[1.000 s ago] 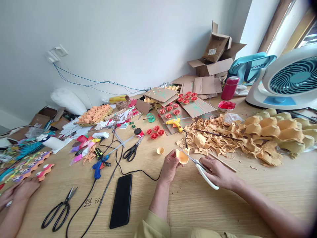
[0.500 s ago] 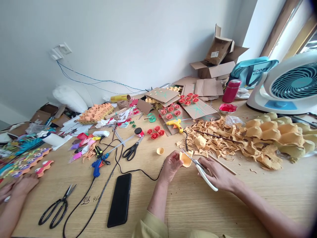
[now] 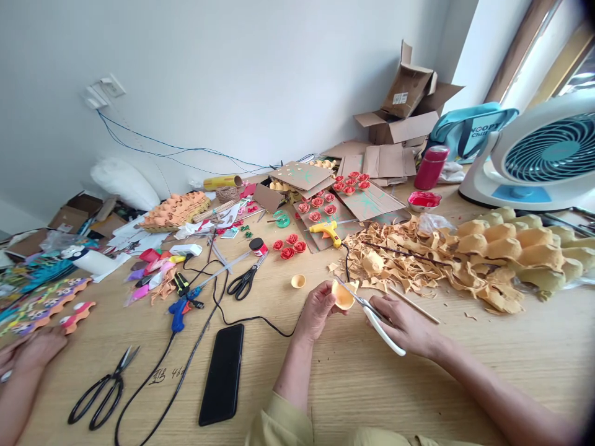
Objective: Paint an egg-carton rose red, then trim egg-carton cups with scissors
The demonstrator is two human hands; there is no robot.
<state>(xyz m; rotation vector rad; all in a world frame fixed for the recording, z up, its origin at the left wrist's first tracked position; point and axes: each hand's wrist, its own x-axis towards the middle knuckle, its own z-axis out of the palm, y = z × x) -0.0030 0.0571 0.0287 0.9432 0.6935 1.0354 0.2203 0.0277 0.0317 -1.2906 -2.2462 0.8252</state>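
Note:
Between the fingers of my left hand (image 3: 318, 311) is a yellow egg carton cup (image 3: 343, 297), its hollow side turned toward me. My right hand (image 3: 405, 321) grips white-handled scissors (image 3: 383, 330), and their blades lie across the cup's upper right rim. A second trimmed cup (image 3: 298, 282) rests on the table to the left of my left hand. Beyond my hands lies a heap of yellow carton scraps (image 3: 400, 254). A yellow glue gun (image 3: 326, 232) sits behind the cup, near several red paper roses (image 3: 289, 246).
A black phone (image 3: 222, 375), black scissors (image 3: 103, 390) and a blue glue gun (image 3: 179, 311) with its cable lie on the left. Another person's hands (image 3: 37, 350) rest at the far left edge. Egg cartons (image 3: 504, 241) and a fan (image 3: 534, 155) stand at right.
The whole view has shifted slightly, so everything sits a little further left. My hands keep their hold on the cup and scissors, with the cup tilted slightly differently against the blades.

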